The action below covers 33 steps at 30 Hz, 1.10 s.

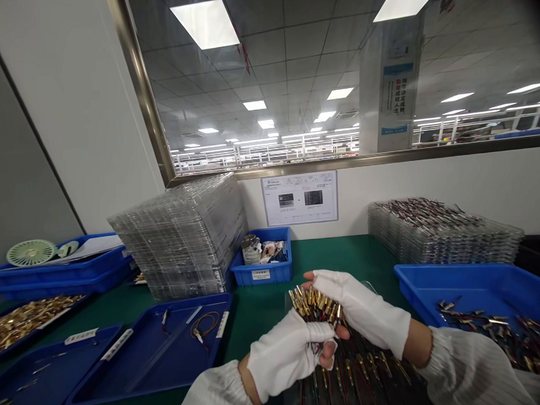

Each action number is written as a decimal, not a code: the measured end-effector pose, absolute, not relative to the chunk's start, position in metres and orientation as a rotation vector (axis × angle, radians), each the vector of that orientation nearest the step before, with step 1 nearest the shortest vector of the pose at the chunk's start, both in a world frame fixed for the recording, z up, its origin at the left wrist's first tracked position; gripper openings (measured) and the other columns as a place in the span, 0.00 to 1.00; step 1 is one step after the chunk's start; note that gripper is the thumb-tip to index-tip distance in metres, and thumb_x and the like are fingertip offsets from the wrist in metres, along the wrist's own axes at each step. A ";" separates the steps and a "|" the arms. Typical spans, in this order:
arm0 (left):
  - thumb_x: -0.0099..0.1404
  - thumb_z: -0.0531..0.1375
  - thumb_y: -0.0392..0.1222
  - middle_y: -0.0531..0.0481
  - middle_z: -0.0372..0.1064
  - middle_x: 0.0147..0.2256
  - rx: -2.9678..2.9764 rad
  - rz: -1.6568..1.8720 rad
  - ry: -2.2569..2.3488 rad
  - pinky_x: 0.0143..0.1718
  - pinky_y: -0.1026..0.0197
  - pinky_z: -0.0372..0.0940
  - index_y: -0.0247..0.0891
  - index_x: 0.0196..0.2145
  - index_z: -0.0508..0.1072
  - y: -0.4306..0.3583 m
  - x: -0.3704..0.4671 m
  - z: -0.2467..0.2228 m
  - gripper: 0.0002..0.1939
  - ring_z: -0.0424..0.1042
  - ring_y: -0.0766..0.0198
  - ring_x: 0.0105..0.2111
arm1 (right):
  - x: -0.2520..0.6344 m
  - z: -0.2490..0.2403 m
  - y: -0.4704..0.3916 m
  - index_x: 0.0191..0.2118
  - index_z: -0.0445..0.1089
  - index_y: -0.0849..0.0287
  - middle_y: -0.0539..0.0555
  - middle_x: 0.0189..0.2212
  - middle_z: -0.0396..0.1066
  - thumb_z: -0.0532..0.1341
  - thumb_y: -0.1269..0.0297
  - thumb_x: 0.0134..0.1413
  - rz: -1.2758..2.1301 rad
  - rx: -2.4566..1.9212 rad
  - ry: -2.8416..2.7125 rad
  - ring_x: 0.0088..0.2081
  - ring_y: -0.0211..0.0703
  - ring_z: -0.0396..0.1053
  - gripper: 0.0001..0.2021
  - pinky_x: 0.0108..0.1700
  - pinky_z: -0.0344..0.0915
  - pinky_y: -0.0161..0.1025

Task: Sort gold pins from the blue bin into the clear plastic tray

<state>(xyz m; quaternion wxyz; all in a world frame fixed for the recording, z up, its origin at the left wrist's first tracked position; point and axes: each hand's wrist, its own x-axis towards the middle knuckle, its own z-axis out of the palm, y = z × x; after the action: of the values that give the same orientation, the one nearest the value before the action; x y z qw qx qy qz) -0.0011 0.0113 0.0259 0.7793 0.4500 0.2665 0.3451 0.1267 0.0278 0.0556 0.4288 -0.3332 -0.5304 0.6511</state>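
Observation:
A bundle of gold-tipped wired parts (315,302) is held between my two hands, its metal ends pointing up and away. My left hand (290,349), in a white glove with bare fingertips, wraps round the bundle from below. Over its right side curves my right hand (355,297), gloved the same way, with fingers at the far and near edges of the bundle; whether it grips is not clear. Beneath both hands lies a dark tray (365,394) with rows of similar gold-tipped parts on red and dark wires.
Blue trays (151,348) stand at the left, one near gold pieces (28,317). Stacked clear trays (186,235) rise behind them, beside a small blue bin (261,275). At the right are a blue bin with loose parts (476,278) and stacked filled trays (443,232).

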 end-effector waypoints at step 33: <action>0.51 0.55 0.32 0.46 0.68 0.28 1.084 0.627 0.653 0.18 0.70 0.56 0.34 0.35 0.65 0.004 -0.002 0.041 0.10 0.64 0.72 0.18 | 0.130 0.057 0.025 0.41 0.61 0.61 0.56 0.34 0.67 0.56 0.58 0.44 1.727 -0.745 -1.283 0.25 0.38 0.67 0.18 0.20 0.61 0.31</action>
<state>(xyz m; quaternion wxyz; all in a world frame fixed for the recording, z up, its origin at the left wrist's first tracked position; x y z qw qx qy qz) -0.0020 0.0045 0.0412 0.7608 0.4981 0.3002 0.2880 0.1304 0.0253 0.0571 0.4190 -0.2970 -0.5118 0.6887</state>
